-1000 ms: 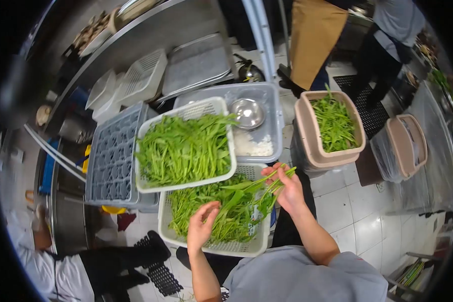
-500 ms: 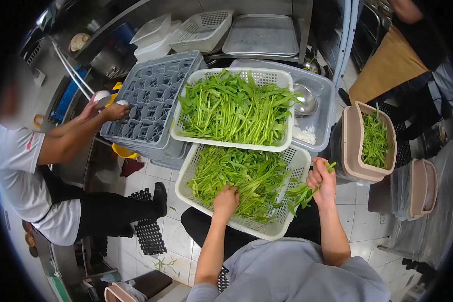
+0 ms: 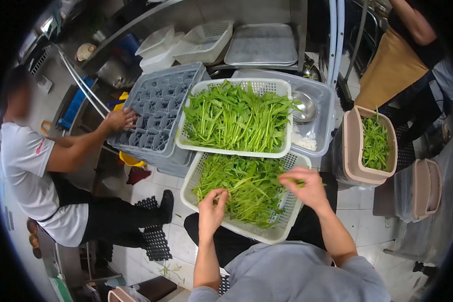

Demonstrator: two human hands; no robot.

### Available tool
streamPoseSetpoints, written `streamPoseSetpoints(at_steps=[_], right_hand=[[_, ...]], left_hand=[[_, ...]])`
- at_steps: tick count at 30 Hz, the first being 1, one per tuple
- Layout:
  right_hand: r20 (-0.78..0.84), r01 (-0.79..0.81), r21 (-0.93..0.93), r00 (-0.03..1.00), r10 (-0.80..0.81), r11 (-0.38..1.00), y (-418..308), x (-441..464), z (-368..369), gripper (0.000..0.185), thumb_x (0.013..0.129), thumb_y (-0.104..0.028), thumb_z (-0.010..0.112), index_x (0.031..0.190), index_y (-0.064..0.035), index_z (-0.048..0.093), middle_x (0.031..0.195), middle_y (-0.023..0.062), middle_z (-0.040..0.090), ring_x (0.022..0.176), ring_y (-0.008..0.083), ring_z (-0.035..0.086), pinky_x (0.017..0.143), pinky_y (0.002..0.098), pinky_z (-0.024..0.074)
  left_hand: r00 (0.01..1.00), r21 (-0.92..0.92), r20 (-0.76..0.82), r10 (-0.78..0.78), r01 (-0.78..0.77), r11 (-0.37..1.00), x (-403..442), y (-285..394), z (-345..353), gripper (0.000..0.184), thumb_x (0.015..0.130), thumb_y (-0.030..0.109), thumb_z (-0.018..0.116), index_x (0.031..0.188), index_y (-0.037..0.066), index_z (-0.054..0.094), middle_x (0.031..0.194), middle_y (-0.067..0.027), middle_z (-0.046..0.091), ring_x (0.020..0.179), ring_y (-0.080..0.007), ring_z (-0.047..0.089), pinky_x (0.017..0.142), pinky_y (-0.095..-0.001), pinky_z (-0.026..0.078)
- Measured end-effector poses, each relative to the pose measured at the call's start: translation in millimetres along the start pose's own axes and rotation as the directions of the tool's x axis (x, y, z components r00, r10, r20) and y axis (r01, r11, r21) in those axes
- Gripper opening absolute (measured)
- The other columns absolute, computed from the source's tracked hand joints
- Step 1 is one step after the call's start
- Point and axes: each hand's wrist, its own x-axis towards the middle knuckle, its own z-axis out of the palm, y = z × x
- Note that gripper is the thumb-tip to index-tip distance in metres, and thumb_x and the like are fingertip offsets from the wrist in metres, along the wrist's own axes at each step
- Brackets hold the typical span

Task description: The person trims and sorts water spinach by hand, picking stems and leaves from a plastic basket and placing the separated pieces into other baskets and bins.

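Note:
A white perforated basket [image 3: 288, 221] with loose leafy greens [image 3: 246, 194] sits before me, low over my lap. Over its left part is my left hand [image 3: 212, 210], thumb and fingertips pinched at a thin stem. On the right, my right hand [image 3: 306, 186] is closed around some green stems, just above the basket's right side. Behind, a second white basket [image 3: 236, 149] holds a heap of greens [image 3: 236, 118] with stems lying roughly side by side. It overlaps the far edge of the nearer basket.
Grey racks [image 3: 158, 108] are stacked at the left, with a co-worker's hands [image 3: 121, 120] over them. A metal bowl [image 3: 304, 106] rests in a grey tub [image 3: 328, 108]. At right stands a beige bin [image 3: 355, 166] with greens. Another person in a brown apron [image 3: 391, 65] stands beyond.
My right hand has moved left from beyond the basket's right edge to over it. My left hand has lifted slightly from the greens. The co-worker's hands no longer show the white items.

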Motion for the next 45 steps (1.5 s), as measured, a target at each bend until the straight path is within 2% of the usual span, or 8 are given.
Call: streamPoseSetpoints(at_steps=[8, 10, 21, 26, 28, 30, 40, 45], right_hand=[[0.357, 0.273, -0.340, 0.923, -0.146, 0.900, -13, 11, 64, 0.041, 0.065, -0.005, 0.071, 0.105, -0.0114, 0.071, 0.095, 0.0026, 0.065, 0.090, 0.0258, 0.065, 0.066, 0.0404, 0.0535], [0.429, 0.312, -0.362, 0.892, -0.140, 0.878, -17, 8, 69, 0.037, 0.066, -0.008, 0.071, 0.103, -0.0105, 0.070, 0.093, 0.0030, 0.064, 0.089, 0.0262, 0.065, 0.066, 0.0398, 0.0538], [0.471, 0.398, -0.356, 0.858, -0.206, 0.846, -11, -20, 77, 0.021, 0.068, -0.020, 0.071, 0.085, -0.0078, 0.066, 0.084, 0.0052, 0.062, 0.082, 0.0263, 0.065, 0.062, 0.0412, 0.0543], [0.023, 0.310, -0.029, 0.951, -0.309, 0.950, 9, -27, 87, 0.016, 0.074, -0.016, 0.075, 0.088, -0.0089, 0.073, 0.089, 0.0037, 0.064, 0.081, 0.0224, 0.064, 0.064, 0.0352, 0.0547], [-0.171, 0.095, 0.107, 0.982, -0.076, 0.990, 23, -19, 72, 0.013, 0.089, -0.017, 0.069, 0.095, -0.0060, 0.073, 0.081, 0.0009, 0.062, 0.065, 0.0129, 0.058, 0.058, 0.0239, 0.0458], [0.020, -0.429, 0.659, 0.831, 0.555, 0.618, 25, -17, 45, 0.018, 0.092, -0.017, 0.067, 0.102, -0.0023, 0.069, 0.081, 0.0010, 0.058, 0.060, 0.0082, 0.050, 0.052, 0.0230, 0.0380], [-0.169, -0.196, 0.893, 0.688, 0.706, 0.406, 74, -36, 9, 0.022, 0.094, -0.020, 0.066, 0.106, -0.0015, 0.064, 0.082, -0.0009, 0.057, 0.058, 0.0065, 0.047, 0.048, 0.0229, 0.0334], [-0.157, -0.182, 0.910, 0.681, 0.715, 0.373, 85, -51, 9, 0.025, 0.096, -0.023, 0.062, 0.110, -0.0032, 0.061, 0.086, 0.0008, 0.056, 0.064, 0.0087, 0.049, 0.052, 0.0247, 0.0385]], left_hand=[[0.988, -0.066, 0.063, -0.143, 0.147, 0.987, -19, 36, -1, 0.021, 0.093, 0.015, 0.063, 0.108, 0.001, 0.067, 0.089, -0.0082, 0.071, 0.078, -0.0163, 0.065, 0.074, -0.0322, 0.050], [0.816, 0.656, -0.042, 0.577, -0.413, 0.632, -24, 45, 4, 0.024, 0.086, 0.008, 0.067, 0.109, 0.004, 0.066, 0.099, -0.0077, 0.068, 0.095, -0.0261, 0.064, 0.090, -0.0382, 0.045], [0.835, 0.392, 0.182, 0.519, -0.546, 0.740, -38, 19, 17, 0.018, 0.077, 0.008, 0.071, 0.094, 0.003, 0.067, 0.084, -0.0111, 0.065, 0.079, -0.0287, 0.064, 0.070, -0.0392, 0.048], [0.940, 0.148, 0.115, 0.321, -0.336, 0.930, -32, -8, 30, 0.015, 0.084, 0.007, 0.069, 0.099, 0.002, 0.067, 0.085, -0.0105, 0.067, 0.077, -0.0239, 0.066, 0.071, -0.0326, 0.050], [0.973, 0.056, -0.089, 0.214, -0.209, 0.976, -26, -29, 28, 0.014, 0.092, 0.008, 0.064, 0.103, -0.001, 0.066, 0.091, -0.0083, 0.071, 0.081, -0.0162, 0.066, 0.075, -0.0273, 0.051], [0.991, -0.262, -0.132, -0.027, -0.008, 0.965, -20, -18, 17, 0.015, 0.095, 0.007, 0.061, 0.107, -0.003, 0.063, 0.100, -0.0124, 0.072, 0.092, -0.0165, 0.067, 0.082, -0.0277, 0.051], [0.915, -0.561, -0.387, 0.116, -0.334, 0.758, 9, 86, 4, 0.015, 0.094, -0.001, 0.058, 0.109, -0.003, 0.061, 0.101, -0.0111, 0.063, 0.082, -0.0152, 0.063, 0.075, -0.0264, 0.052], [0.744, -0.507, -0.409, 0.529, -0.667, 0.546, 13, 200, 92, 0.018, 0.091, -0.008, 0.057, 0.107, -0.001, 0.059, 0.096, -0.0133, 0.062, 0.081, -0.0213, 0.065, 0.071, -0.0313, 0.056]])
